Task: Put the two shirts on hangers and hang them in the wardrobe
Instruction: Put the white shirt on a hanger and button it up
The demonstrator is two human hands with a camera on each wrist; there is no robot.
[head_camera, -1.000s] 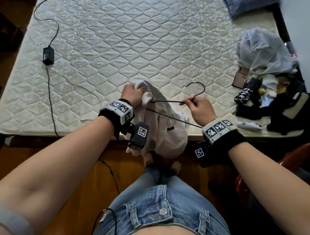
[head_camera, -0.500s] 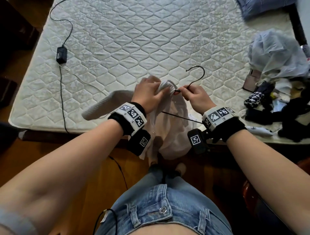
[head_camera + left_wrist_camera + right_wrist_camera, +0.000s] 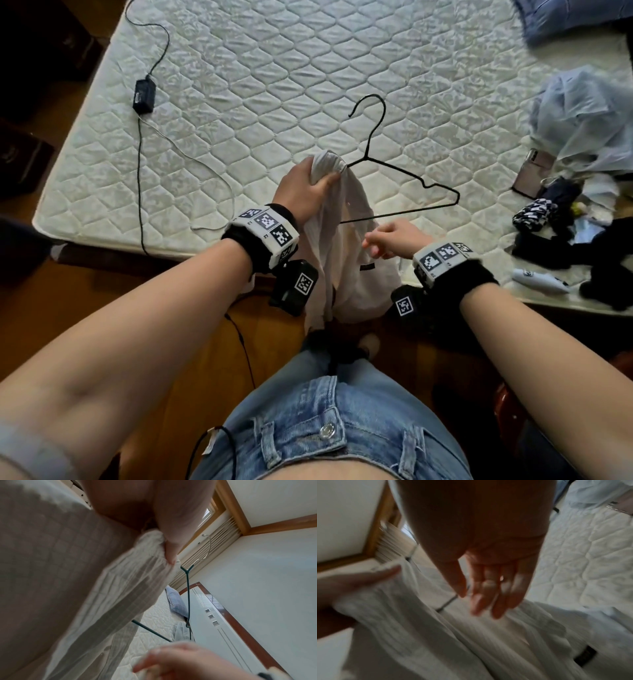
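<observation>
shirt (image 3: 346, 260) half on wire hanger (image 3: 404, 171) above mattress (image 3: 274, 85).
left hand (image 3: 301, 192) grips bunched collar at the hanger neck; right hand (image 3: 394, 238), fingers loosely extended, holds nothing beside the cloth.

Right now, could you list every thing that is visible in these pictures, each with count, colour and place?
thin black wire hanger: 1, black, held above the mattress, one shoulder inside the shirt
white cotton shirt: 1, white, hanging off the hanger at the bed edge
quilted cream mattress: 1, cream, ahead
black power adapter: 1, black, left on mattress
clothes pile: 1, pale blue, black and white, right on mattress
blue pillow: 1, blue, far right corner
left hand: 1, grips shirt collar
right hand: 1, near shirt, holds nothing
</observation>
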